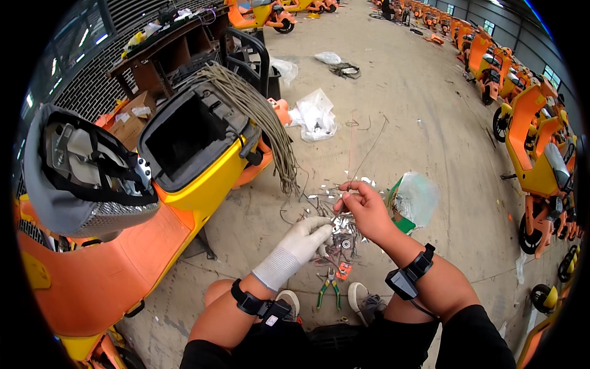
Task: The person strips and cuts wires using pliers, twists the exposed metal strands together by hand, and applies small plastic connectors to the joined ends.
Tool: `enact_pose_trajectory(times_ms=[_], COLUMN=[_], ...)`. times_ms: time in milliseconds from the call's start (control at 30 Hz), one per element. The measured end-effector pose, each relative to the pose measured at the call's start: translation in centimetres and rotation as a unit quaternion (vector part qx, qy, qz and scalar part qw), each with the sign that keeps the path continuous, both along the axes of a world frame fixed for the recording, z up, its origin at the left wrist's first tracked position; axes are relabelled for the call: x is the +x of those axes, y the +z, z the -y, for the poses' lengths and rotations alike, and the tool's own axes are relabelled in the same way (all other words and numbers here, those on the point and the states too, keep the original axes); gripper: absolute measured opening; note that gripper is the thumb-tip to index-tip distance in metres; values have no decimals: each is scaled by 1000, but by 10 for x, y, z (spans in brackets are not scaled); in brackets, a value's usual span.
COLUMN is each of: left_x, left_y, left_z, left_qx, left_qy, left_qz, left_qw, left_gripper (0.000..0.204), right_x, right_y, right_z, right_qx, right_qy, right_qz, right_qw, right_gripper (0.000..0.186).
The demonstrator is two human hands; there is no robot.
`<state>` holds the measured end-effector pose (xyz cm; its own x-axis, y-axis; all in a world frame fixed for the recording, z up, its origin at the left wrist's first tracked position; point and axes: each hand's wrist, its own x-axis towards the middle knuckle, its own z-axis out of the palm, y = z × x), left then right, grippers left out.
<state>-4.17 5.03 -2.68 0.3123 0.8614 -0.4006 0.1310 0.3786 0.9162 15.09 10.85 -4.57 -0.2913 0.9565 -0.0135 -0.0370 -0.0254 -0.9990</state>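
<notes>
My left hand, in a pale knitted glove, pinches a thin dark wire low over the floor. Just right of it, my bare right hand is closed on the same wire, thumb and forefinger together. The wire's full run is hard to follow among the fingers. Below both hands lies a pile of wire scraps and small pale pieces. Pliers with green and yellow handles lie between my shoes, beside a small red-orange piece.
On the left stands an orange and yellow scooter, its seat tipped up, a bundle of cables draped over it. A clear and green plastic bag lies right of the scraps. More scooters line the right side.
</notes>
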Motion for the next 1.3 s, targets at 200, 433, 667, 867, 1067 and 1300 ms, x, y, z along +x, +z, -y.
enact_pose_trajectory(times_ms=[200,433,667,867,1067,1300], left_x=[-2,-1,-2,0,7,7], left_y=[-10,-14,-18,-32,-19,-3], left_z=[-7,-11,-12,-9,-9,-3], left_qx=[47,67,148,245,145,50], left_qy=[-13,18,51,86,57,37], left_qz=[-6,29,-63,-115,-19,69], left_qw=[999,997,986,959,988,996], left_gripper=[38,37,32,32,30,26], right_x=[-2,-5,-7,-8,-5,-3], right_y=[-2,-5,-5,-4,0,3], right_z=[-1,0,3,5,5,5], right_qx=[12,32,41,33,29,46], right_qy=[6,46,14,12,28,42], right_qz=[-4,-30,-25,-54,-63,-58], right_qw=[1000,998,999,998,997,996], right_gripper=[25,28,28,27,24,24])
